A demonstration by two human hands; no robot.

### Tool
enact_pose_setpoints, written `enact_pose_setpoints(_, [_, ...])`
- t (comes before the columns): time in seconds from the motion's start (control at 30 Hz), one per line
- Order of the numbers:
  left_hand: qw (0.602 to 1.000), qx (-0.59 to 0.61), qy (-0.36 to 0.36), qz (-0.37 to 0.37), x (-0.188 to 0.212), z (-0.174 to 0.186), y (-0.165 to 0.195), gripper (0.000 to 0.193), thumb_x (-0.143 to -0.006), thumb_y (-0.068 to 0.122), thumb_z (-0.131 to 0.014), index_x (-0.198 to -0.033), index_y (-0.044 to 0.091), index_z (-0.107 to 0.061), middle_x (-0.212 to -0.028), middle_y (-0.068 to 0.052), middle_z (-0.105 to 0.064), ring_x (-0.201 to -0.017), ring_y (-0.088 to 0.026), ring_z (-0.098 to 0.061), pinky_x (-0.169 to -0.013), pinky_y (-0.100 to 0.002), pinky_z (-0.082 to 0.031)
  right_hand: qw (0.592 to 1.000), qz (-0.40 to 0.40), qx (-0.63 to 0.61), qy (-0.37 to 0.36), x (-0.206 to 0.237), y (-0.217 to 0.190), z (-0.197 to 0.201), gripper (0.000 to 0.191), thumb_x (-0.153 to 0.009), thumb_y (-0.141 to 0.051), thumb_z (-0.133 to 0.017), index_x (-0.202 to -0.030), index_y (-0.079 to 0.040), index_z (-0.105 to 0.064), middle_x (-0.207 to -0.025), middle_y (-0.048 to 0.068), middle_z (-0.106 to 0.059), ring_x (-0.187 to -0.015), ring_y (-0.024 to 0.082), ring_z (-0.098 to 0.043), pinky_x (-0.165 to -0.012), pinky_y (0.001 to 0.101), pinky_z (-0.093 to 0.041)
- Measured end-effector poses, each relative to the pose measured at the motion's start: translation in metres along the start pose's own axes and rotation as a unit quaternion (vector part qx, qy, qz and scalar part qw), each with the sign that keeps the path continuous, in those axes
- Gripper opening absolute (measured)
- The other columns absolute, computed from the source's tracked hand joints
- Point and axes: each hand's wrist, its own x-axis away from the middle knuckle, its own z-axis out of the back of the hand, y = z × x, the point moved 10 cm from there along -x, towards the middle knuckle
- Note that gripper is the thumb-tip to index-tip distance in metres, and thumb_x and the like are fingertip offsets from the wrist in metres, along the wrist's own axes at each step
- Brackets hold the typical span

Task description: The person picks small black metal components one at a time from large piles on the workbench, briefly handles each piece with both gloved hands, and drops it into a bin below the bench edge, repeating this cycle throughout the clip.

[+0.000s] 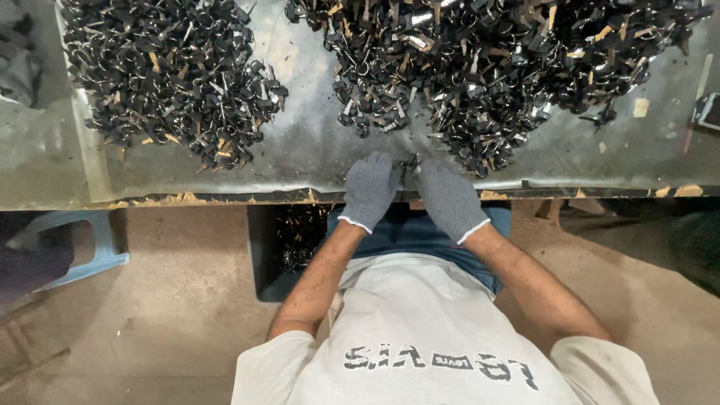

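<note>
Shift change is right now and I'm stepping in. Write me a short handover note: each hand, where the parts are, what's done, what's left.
Left hand and right hand, both in grey gloves, meet at the bench edge, pinching one small black part between them.
Large pile of parts lies just ahead of the hands; a second pile sits to the left.
Bin under the bench holds some parts.
Done versus unsorted: cannot tell. Both piles remain big.

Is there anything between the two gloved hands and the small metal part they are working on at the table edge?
Nothing visible. The left hand and right hand meet directly on the small metal part; the big pile lies just beyond.
</note>
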Motion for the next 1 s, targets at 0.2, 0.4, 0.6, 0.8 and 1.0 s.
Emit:
enact_pose_setpoints(0.2, [1.000,0.004,-0.008,0.001,-0.003,-0.003,0.001,0.013,-0.084,0.016,-0.071,-0.091,0.009,-0.062,-0.084,-0.013,-0.065,-0.076,-0.036,-0.065,-0.068,-0.048,-0.051,0.995,-0.007,0.091,-0.027,-0.018,-0.018,-0.002,0.037,-0.097,-0.021,-0.060,-0.125,0.003,-0.060,-0.121,0.026,-0.067,-0.106,0.042,-0.069,-0.085,0.0504,-0.058])
enact_pose_setpoints(0.4, [0.999,0.004,-0.036,0.035,-0.001,-0.005,0.002,0.014,-0.088,0.019,-0.071,-0.092,0.009,-0.063,-0.081,-0.015,-0.065,-0.068,-0.037,-0.065,-0.062,-0.050,-0.050,0.978,-0.023,-0.168,-0.118,-0.029,0.007,0.008,0.038,-0.100,-0.020,-0.058,-0.128,0.006,-0.053,-0.115,0.031,-0.065,-0.100,0.049,-0.066,-0.084,0.0579,-0.054])
enact_pose_setpoints(0.6, [0.997,-0.007,-0.067,0.029,0.005,-0.013,0.003,0.014,-0.094,0.022,-0.065,-0.094,0.009,-0.061,-0.085,-0.014,-0.066,-0.071,-0.038,-0.067,-0.063,-0.051,-0.052,0.991,0.008,-0.131,0.034,-0.019,-0.010,0.039,0.063,-0.092,-0.013,-0.060,-0.150,0.002,-0.037,-0.129,0.036,-0.058,-0.094,0.053,-0.066,-0.076,0.0582,-0.056])
enact_pose_setpoints(0.8, [0.989,0.073,-0.083,0.097,0.001,0.004,-0.012,0.018,-0.102,0.030,-0.066,-0.103,0.012,-0.069,-0.099,-0.012,-0.071,-0.091,-0.035,-0.070,-0.078,-0.048,-0.053,0.975,-0.083,-0.191,-0.079,-0.009,0.013,0.027,0.052,-0.097,-0.023,-0.064,-0.140,-0.001,-0.046,-0.117,0.033,-0.065,-0.099,0.049,-0.068,-0.081,0.0566,-0.055])
enact_pose_setpoints(1.0, [0.995,0.070,-0.060,0.044,-0.040,0.002,-0.003,0.028,-0.082,0.023,-0.076,-0.106,0.010,-0.070,-0.103,-0.013,-0.072,-0.103,-0.037,-0.066,-0.088,-0.049,-0.051,0.976,0.168,-0.020,0.133,-0.008,-0.036,0.057,0.048,-0.078,-0.029,-0.068,-0.115,-0.007,-0.047,-0.116,0.031,-0.069,-0.102,0.044,-0.070,-0.085,0.0541,-0.055])
